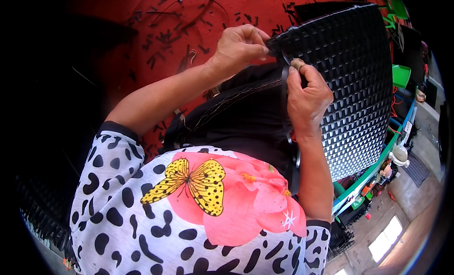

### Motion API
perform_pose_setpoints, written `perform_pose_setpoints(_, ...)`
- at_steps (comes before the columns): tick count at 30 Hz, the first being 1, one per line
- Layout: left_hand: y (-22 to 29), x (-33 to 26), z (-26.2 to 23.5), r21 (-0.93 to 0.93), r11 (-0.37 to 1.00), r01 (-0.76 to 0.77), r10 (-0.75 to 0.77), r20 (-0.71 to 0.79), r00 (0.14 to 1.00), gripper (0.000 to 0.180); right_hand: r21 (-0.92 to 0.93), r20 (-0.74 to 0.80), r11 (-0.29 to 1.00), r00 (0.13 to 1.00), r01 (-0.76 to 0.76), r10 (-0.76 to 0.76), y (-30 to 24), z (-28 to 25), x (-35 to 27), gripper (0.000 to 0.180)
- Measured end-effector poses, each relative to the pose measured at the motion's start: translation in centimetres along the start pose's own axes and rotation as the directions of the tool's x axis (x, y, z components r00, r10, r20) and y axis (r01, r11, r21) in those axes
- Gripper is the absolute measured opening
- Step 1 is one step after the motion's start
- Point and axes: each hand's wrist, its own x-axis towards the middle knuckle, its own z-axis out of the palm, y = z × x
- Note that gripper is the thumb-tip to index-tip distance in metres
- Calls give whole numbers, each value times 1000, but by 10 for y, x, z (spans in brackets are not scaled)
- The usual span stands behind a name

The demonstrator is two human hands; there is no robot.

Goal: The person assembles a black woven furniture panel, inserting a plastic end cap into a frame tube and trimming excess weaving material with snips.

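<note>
A large black woven panel, made of flat glossy strips, stands tilted in front of me and to the right. At its near left corner my left hand is closed, thumb and fingers pinching the edge. My right hand is closed just below that corner, with a thin black strip between thumb and forefinger. A tan wrap covers one fingertip of the right hand. The strip runs down from the corner past the right wrist. The exact spot under the left fingertips is hidden.
Black strip offcuts litter the red floor beyond my arms. My dark-trousered lap lies under the panel. On the right are a green chair, a green plastic piece and a curved green rim with small objects along it.
</note>
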Motion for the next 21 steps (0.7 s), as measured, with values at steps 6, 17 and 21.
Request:
perform_pose_setpoints(6, 0, 1, -2, 9, 1000, -4, 4, 11, 1000, 6, -85, 8, 989, 992, 125, -125, 3, 4, -1, 5)
perform_pose_setpoints(17, 3, 5, -2, 32, 999, -16, 16, 10, 1000, 6, 48, 29, 987, 987, 155, -157, 17, 3, 7, 8)
perform_pose_setpoints(21, 1, 13, 0, 40, 998, 55, -55, 7, 998, 7, 269, 107, 940, 976, -212, 190, 18, 3, 7, 4)
